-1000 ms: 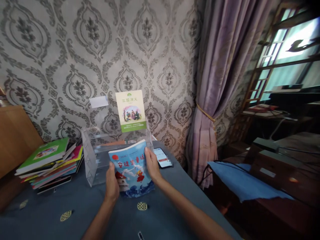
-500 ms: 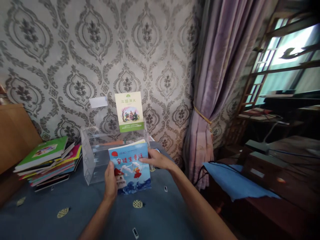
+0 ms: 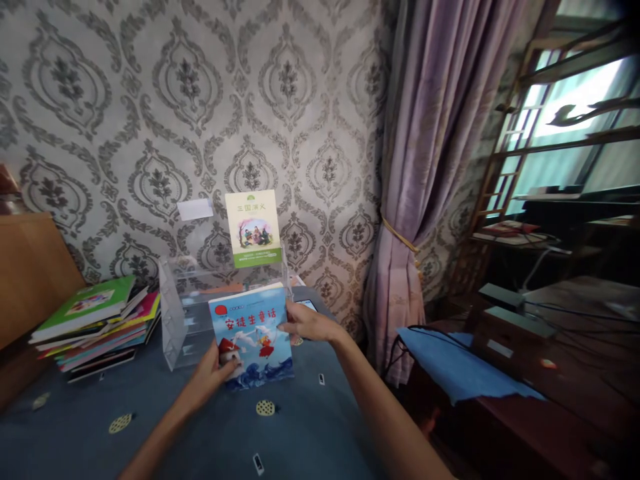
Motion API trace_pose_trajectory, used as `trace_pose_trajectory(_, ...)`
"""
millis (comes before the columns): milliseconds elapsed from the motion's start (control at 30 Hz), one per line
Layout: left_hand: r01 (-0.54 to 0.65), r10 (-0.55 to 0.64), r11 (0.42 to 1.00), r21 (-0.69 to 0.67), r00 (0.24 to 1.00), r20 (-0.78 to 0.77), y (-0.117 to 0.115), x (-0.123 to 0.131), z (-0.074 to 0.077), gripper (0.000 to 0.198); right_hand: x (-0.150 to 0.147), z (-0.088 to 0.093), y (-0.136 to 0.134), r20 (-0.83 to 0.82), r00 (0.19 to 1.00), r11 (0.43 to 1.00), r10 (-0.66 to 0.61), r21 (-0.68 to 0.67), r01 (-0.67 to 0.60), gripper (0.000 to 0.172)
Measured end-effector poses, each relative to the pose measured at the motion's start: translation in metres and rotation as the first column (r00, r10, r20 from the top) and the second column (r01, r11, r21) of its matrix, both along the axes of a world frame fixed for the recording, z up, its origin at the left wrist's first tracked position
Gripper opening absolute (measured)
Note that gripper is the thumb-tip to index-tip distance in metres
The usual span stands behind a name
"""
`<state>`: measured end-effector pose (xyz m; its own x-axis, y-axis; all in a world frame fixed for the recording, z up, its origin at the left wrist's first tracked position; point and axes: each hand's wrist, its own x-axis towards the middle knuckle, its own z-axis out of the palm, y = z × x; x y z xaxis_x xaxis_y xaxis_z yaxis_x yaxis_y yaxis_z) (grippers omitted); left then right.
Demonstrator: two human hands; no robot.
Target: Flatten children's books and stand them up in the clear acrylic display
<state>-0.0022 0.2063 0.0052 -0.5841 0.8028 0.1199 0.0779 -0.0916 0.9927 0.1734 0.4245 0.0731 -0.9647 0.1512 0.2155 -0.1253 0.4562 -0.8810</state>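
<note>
A blue picture-covered book (image 3: 257, 340) with red Chinese title characters is held upright, cover toward me. My left hand (image 3: 213, 370) grips its lower left edge, thumb across the cover. On the upper right edge, my right hand (image 3: 305, 322) is closed with its thumb on the front; the fingers behind are hidden. Just behind the book stands a clear plastic tiered rack (image 3: 175, 313), partly covered by it. A cream and green book (image 3: 254, 230) rests upright at the rack's back right, its cover facing me.
Left of the rack lies a stack of books (image 3: 100, 327), a green one on top. A wooden cabinet (image 3: 40, 267) borders the far left. A phone-like device (image 3: 306, 305) lies behind my right hand. Purple curtain (image 3: 400, 280) and a blue cloth (image 3: 450, 367) are to the right.
My left hand has slid lower on the blue book's left edge, its thumb now across the cover. My right hand keeps its hold. The whole view has shifted slightly.
</note>
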Motion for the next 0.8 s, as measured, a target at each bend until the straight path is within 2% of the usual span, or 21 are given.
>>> trace_pose_trajectory(100, -0.018, 0.018, 1.0, 0.022, 1.0, 0.01, 0.001, 0.002, 0.003, 0.058, -0.002, -0.002, -0.002, -0.026, 0.998, 0.998, -0.053, 0.015, 0.054, 0.029)
trace_pose_trajectory(300, -0.061, 0.058, 0.994, -0.087, 0.997, -0.043, -0.003, 0.009, 0.012, 0.05, 0.0, 0.003, -0.008, -0.065, 0.993, 0.995, -0.096, 0.004, 0.096, 0.024)
trace_pose_trajectory(500, -0.081, 0.08, 0.994, -0.067, 0.997, -0.013, 0.002, 0.014, 0.017, 0.055, -0.002, 0.003, -0.009, -0.046, 0.993, 0.994, -0.108, 0.02, 0.109, 0.025)
trace_pose_trajectory(633, -0.087, 0.088, 0.994, -0.07, 0.996, 0.006, 0.004, 0.012, 0.014, 0.056, -0.003, 0.002, -0.006, -0.028, 0.996, 0.997, -0.079, 0.005, 0.079, 0.032)
trace_pose_trajectory(800, -0.077, 0.082, 0.995, -0.071, 0.994, 0.067, 0.004, 0.01, 0.01, 0.055, -0.001, -0.004, -0.004, 0.053, 0.998, 0.998, 0.027, -0.064, -0.024, 0.046)
